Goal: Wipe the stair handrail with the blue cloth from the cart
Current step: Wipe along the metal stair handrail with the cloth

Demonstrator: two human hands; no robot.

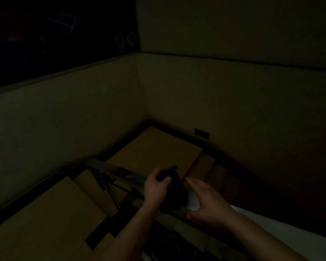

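Observation:
The stairwell is very dark. My left hand is closed around a dark cloth, which looks almost black here and drapes over the metal handrail. The rail runs from the left middle toward my hands. My right hand hovers just right of the cloth with fingers spread, over a pale patch that may be the rail's shine or something white. Whether it touches the cloth cannot be told.
Below lie a tan landing and steps going down on both sides, edged in black. Pale walls enclose the corner. Dark balusters stand under the rail. A dark window sits at upper left.

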